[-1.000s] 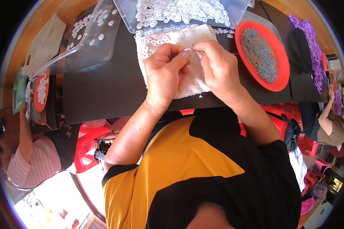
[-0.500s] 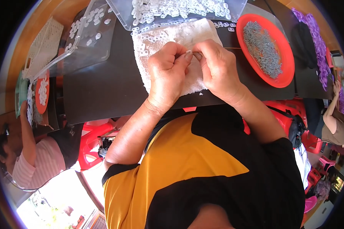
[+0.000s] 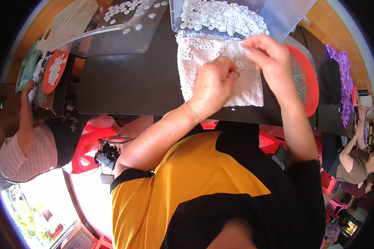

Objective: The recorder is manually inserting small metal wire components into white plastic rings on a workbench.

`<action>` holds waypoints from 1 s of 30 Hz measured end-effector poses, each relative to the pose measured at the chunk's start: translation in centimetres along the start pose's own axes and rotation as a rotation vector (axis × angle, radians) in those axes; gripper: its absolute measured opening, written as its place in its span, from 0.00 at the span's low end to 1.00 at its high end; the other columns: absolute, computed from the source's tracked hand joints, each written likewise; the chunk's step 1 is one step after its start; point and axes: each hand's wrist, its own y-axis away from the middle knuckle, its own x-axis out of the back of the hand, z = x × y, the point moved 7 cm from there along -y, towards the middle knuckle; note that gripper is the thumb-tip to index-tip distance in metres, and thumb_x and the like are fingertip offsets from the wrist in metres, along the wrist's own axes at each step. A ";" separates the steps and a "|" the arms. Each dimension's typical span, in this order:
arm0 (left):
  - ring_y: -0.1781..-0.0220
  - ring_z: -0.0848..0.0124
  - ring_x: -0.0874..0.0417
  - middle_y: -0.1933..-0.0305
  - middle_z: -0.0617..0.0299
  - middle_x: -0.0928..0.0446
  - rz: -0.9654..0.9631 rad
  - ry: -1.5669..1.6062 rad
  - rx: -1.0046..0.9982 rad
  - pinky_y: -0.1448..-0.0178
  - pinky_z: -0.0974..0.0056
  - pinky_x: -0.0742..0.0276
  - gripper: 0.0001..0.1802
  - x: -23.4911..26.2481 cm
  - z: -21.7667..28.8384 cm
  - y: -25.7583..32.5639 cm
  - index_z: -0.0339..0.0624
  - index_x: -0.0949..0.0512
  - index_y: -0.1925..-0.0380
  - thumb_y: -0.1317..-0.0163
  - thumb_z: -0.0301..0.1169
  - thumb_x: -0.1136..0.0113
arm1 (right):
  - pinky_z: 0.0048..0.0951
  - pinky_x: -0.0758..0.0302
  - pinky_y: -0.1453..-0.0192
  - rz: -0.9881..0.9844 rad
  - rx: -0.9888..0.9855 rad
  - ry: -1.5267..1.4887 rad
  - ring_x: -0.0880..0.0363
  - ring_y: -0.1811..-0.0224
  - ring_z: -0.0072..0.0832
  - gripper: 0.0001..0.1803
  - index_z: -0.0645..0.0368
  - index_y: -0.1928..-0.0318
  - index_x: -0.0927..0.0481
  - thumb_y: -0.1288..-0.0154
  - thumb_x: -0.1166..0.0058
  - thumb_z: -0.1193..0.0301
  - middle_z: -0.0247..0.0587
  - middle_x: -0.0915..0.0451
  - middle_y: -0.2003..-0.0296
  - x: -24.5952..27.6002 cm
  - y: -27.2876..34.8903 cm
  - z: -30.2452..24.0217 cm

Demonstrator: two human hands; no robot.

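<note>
Two hands: both work over the white towel (image 3: 220,79) on the dark table (image 3: 124,83), but they no longer meet as they did a second ago.
Left hand (image 3: 214,85): stays curled on the towel, fingers tight together, thumb and forefinger pinched on something small; what it is I cannot tell, it is too small to make out.
Right hand (image 3: 268,58): has lifted off the joint pinch and moved to the far edge of the towel, fingertips narrowed near the loose white plastic rings (image 3: 195,45) there; whether it has one between them I cannot tell.
White rings: a few lie scattered on the far left part of the towel, one just beside the left hand's fingertips (image 3: 236,74); most are heaped in the clear plastic bin (image 3: 278,16) at the far side, touching the towel's far edge.
Change read: the split of the hands suggests one small assembly is done or paused and the right hand is fetching another piece, in my judgement.
Red plate (image 3: 311,83): right of the towel, holding a mass of small grey metal parts, partly hidden behind the right wrist.
Clear lid (image 3: 124,29): far left, with a few white rings on it.
Others: a person in a pink striped top (image 3: 25,149) works at the left end, beside an orange plate of white pieces (image 3: 54,70); another sits at the right edge.
</note>
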 end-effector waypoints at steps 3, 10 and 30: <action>0.73 0.66 0.21 0.74 0.52 0.23 0.041 -0.087 -0.162 0.68 0.65 0.26 0.05 0.1 1.1 0.0 0.32 0.24 0.69 0.42 0.23 0.39 | 0.29 0.27 0.64 -0.223 0.169 0.195 0.22 0.70 0.26 0.07 0.62 0.64 0.19 0.41 0.44 0.72 0.39 0.19 0.73 -2.8 -4.0 -2.0; 0.66 0.54 0.22 0.68 0.55 0.30 -0.089 -0.383 -0.590 0.68 0.54 0.24 0.10 -1.5 4.4 1.8 0.38 0.29 0.70 0.56 0.21 0.42 | 0.27 0.33 0.70 -0.368 0.243 0.545 0.32 0.77 0.21 0.04 0.61 0.67 0.20 0.43 0.45 0.75 0.34 0.27 0.81 -5.3 -6.4 -0.7; 0.77 0.77 0.26 0.74 0.61 0.23 0.187 0.522 0.110 0.75 0.75 0.35 0.05 2.7 1.2 0.4 0.32 0.23 0.64 0.37 0.24 0.44 | 0.42 0.23 0.64 -0.239 0.567 0.911 0.19 0.62 0.41 0.08 0.54 0.67 0.19 0.51 0.44 0.74 0.37 0.22 0.67 -3.7 -3.4 0.7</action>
